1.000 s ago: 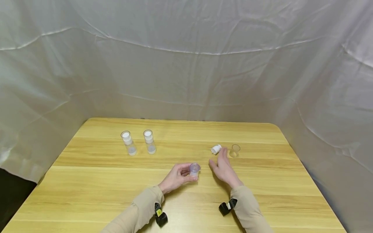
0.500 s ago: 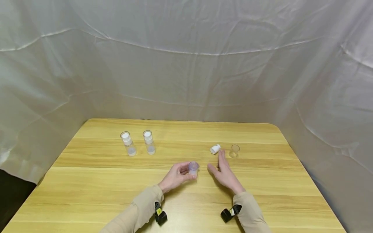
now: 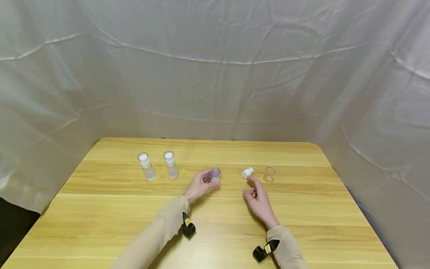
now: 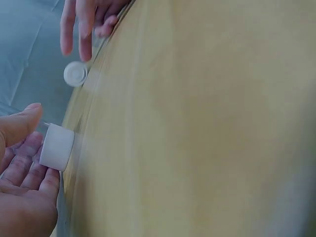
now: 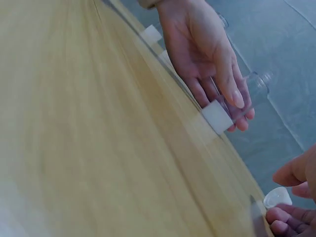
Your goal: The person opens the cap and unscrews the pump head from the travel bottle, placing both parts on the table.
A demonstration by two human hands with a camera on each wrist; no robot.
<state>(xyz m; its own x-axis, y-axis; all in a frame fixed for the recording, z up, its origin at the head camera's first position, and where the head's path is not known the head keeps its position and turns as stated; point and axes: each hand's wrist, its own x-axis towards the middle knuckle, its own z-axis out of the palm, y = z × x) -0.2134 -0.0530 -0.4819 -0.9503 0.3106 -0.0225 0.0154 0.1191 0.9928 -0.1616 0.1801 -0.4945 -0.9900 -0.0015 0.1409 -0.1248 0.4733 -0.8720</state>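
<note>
My left hand [image 3: 197, 188] grips a clear plastic bottle [image 3: 215, 175] with a white base [image 4: 58, 147], fingers and thumb around its sides. In the right wrist view the bottle has an open clear neck [image 5: 259, 83]. A small white cap-like piece [image 3: 247, 172] lies on its side on the table. My right hand [image 3: 260, 203] is just in front of this piece, index finger reaching toward it and the other fingers bent. In the left wrist view a small gap shows between those fingers and the white piece. A clear cup-shaped cover [image 3: 269, 175] stands to its right.
Two similar bottles [image 3: 146, 166] with white collars, clear covers and white bases stand upright at the back left of the wooden table [image 3: 100, 224]. A grey curtain [image 3: 215, 82] hangs behind and beside the table. Black wrist cameras [image 3: 189, 225] sit on both sleeves.
My left hand has moved the bottle away from me and slightly left. My right hand has shifted a little, its fingers more bent than before. The white piece stays about where it was.
</note>
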